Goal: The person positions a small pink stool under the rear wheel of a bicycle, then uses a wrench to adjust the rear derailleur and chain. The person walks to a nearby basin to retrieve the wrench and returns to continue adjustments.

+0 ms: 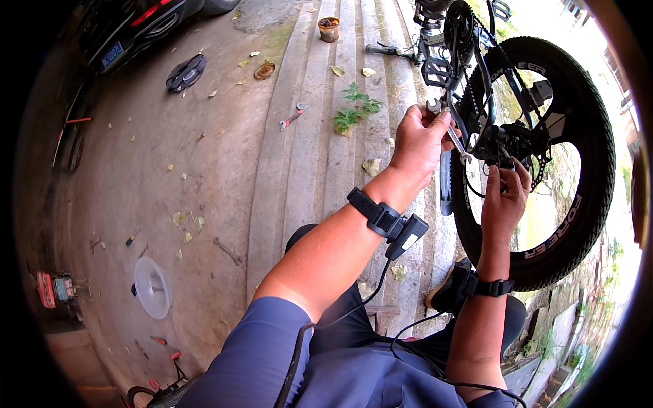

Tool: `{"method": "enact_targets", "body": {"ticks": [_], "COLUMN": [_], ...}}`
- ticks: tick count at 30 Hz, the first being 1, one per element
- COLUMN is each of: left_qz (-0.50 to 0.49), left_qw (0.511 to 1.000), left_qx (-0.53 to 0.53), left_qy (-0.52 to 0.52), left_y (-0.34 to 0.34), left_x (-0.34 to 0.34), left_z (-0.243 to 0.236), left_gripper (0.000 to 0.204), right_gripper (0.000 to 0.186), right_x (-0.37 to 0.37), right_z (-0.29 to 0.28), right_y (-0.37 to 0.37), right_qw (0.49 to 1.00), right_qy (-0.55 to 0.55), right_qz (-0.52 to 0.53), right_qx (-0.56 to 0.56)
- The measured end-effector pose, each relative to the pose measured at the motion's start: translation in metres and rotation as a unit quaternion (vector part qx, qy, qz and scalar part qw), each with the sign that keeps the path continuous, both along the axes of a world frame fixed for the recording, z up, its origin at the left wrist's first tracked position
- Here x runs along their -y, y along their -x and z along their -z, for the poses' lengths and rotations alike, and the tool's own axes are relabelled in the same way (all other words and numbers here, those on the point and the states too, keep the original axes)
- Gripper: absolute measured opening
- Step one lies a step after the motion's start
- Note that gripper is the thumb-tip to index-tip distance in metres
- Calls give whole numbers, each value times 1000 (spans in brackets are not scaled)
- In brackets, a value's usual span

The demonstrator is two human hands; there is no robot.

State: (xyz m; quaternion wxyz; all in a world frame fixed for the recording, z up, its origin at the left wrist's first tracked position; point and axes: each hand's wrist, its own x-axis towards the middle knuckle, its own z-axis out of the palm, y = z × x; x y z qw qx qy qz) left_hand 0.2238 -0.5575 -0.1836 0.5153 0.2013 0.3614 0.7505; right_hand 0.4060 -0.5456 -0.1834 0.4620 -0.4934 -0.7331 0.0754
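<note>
My left hand point(423, 139) is closed around a silver open-ended spanner point(457, 141), its lower jaw pointing toward the rear hub of a black bicycle. Below that hub, my right hand point(507, 195) has its fingertips pinched together by the brake and hub parts point(502, 144); what they grip, if anything, is too small to make out. The big rear wheel point(537, 268) with its knobbly black tyre stands close on the right. Beyond my hands are the chainring point(459, 26) and a pedal point(437, 71). A black cable hangs beside my right fingers.
On the steps lie a red-handled spanner point(294, 117), a green plant point(354, 109) and a rusty pot point(328, 29). A clear plastic tub point(152, 288), another spanner point(227, 251) and a dark bag point(186, 73) are on the concrete floor. A parked car point(143, 30) is far left.
</note>
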Motion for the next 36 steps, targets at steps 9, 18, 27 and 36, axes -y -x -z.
{"method": "enact_targets", "body": {"ticks": [9,18,27,36], "left_qz": [-2,-2,-45,-44], "left_qw": [1000,1000,998,994], "left_qx": [-5,-5,49,101], "left_qy": [5,5,-18,14], "left_y": [1,1,29,17], "left_x": [2,0,13,75], "left_z": [-2,0,-20,-44], "left_gripper": [14,13,11,18], "right_gripper": [16,16,17,25], "right_x": [0,-1,-1,-18], "right_z": [0,-1,2,8], "right_y": [-1,-2,-4,-8], "right_qw": [1000,1000,1000,997], "right_qy": [5,16,-12,-40], "right_qz": [-3,0,5,-4], "right_qx": [7,-1,27,59]}}
